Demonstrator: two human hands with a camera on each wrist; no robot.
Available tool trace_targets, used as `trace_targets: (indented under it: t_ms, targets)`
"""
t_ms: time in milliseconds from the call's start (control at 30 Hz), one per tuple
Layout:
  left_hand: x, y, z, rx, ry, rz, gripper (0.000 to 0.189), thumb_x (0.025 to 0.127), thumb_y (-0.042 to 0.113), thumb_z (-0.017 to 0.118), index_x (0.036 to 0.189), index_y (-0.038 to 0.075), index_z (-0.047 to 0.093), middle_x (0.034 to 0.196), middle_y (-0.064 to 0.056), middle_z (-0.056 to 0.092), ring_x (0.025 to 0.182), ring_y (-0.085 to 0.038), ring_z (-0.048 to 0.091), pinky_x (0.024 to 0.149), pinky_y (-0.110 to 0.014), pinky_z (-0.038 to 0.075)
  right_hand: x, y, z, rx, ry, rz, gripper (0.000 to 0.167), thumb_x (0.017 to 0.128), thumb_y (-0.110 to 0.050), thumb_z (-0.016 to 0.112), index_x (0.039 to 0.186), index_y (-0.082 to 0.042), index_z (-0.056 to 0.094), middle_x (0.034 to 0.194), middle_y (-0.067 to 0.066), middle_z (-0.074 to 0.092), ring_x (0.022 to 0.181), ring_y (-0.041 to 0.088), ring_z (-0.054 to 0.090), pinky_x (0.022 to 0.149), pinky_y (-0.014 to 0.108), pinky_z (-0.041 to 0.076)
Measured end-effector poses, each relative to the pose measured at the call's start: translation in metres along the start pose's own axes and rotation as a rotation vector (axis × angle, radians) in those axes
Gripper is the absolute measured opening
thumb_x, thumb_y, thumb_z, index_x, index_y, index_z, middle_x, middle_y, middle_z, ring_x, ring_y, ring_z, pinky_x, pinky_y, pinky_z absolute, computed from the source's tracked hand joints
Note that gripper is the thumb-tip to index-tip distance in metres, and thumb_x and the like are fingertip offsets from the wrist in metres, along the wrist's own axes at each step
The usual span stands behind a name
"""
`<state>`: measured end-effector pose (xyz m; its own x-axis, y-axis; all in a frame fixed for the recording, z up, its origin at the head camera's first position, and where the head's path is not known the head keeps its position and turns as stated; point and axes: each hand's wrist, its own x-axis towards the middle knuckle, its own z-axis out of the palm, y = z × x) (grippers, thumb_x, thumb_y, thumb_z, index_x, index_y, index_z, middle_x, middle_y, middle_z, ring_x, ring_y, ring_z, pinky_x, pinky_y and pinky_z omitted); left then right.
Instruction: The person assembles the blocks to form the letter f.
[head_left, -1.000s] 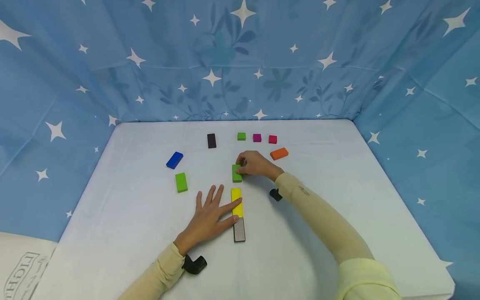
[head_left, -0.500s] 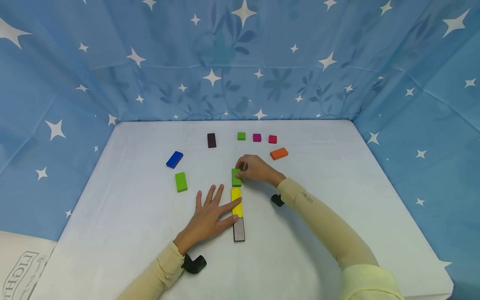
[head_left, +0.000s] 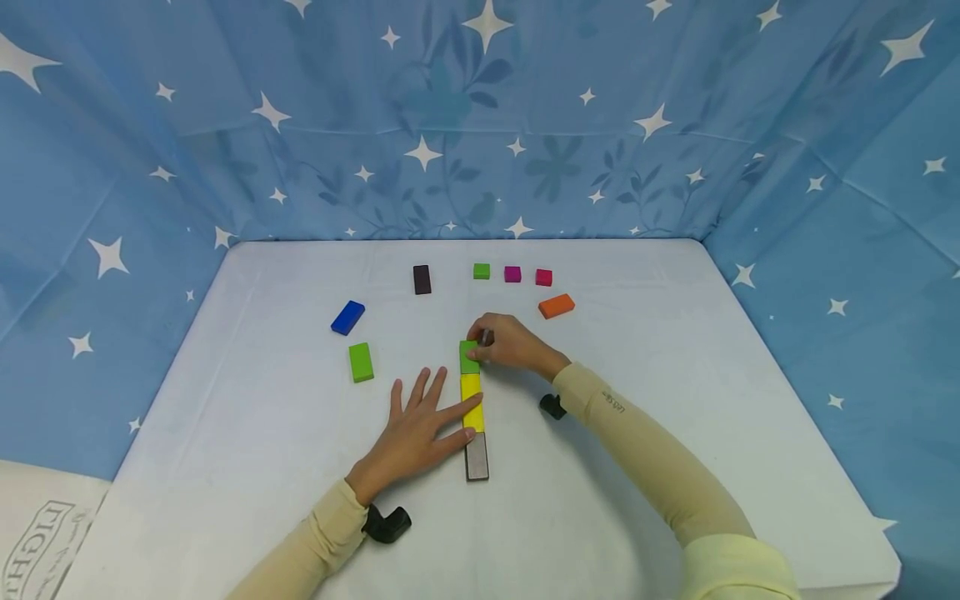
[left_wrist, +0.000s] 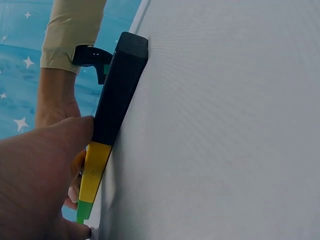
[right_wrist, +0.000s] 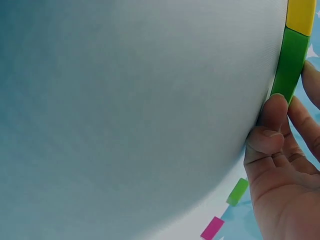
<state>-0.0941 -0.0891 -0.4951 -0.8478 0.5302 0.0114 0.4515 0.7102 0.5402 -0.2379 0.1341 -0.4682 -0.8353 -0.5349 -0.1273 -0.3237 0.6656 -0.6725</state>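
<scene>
Three blocks lie in a straight line, end to end: a green block (head_left: 467, 364) at the far end, a yellow block (head_left: 470, 386) in the middle and a grey-topped block (head_left: 477, 460) nearest me. My right hand (head_left: 512, 343) pinches the green block between thumb and fingers; in the right wrist view its end meets the yellow one. My left hand (head_left: 411, 437) lies with fingers spread. Its index finger crosses the yellow block and its thumb touches near the yellow-grey joint. From the left wrist, the near block (left_wrist: 120, 90) looks dark along its side.
Left of the line lie another green block (head_left: 361, 362) and a blue block (head_left: 348, 317). Farther back are a dark brown block (head_left: 422, 280), small green (head_left: 482, 272), purple (head_left: 512, 274) and red (head_left: 543, 277) blocks, and an orange block (head_left: 557, 306). Starry blue curtains surround the white table (head_left: 637, 333).
My right hand has drawn the green block toward me, closing the gap to the yellow block, so the two now touch. My left hand has stayed in place.
</scene>
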Motion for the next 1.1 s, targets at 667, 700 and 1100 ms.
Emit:
trace_targets:
  t_ms: [667, 700, 1100]
  targets:
    - [0.0028, 0.0003, -0.0026, 0.005, -0.004, 0.031, 0.055, 0.108, 0.05, 0.058, 0.159, 0.028, 0.056, 0.177, -0.015, 0.018, 0.16, -0.051, 0.005, 0.115, -0.081, -0.005, -0.004, -0.0024, 0.0011, -0.01, 0.0, 0.012, 0.029, 0.099, -0.02, 0.081, 0.123, -0.005, 0.074, 0.108, 0.004, 0.069, 0.098, 0.023, 0.061, 0.089, 0.031, 0.057]
    - [0.003, 0.0003, -0.0028, 0.007, -0.004, 0.033, 0.055, 0.108, 0.05, 0.058, 0.159, 0.028, 0.056, 0.177, -0.015, 0.019, 0.16, -0.051, 0.005, 0.115, -0.081, -0.005, -0.0041, -0.0021, 0.0011, -0.012, 0.0, 0.011, 0.03, 0.099, -0.02, 0.081, 0.123, -0.005, 0.074, 0.108, 0.004, 0.069, 0.098, 0.022, 0.061, 0.089, 0.031, 0.057]
    - [0.005, 0.0015, -0.0046, 0.0, -0.008, 0.039, 0.057, 0.108, 0.048, 0.06, 0.16, 0.027, 0.055, 0.177, -0.012, 0.02, 0.16, -0.051, 0.007, 0.114, -0.082, -0.004, -0.0071, -0.0037, 0.0, -0.015, 0.001, -0.011, 0.032, 0.099, -0.02, 0.081, 0.125, -0.005, 0.074, 0.109, 0.005, 0.068, 0.098, 0.022, 0.062, 0.089, 0.03, 0.057]
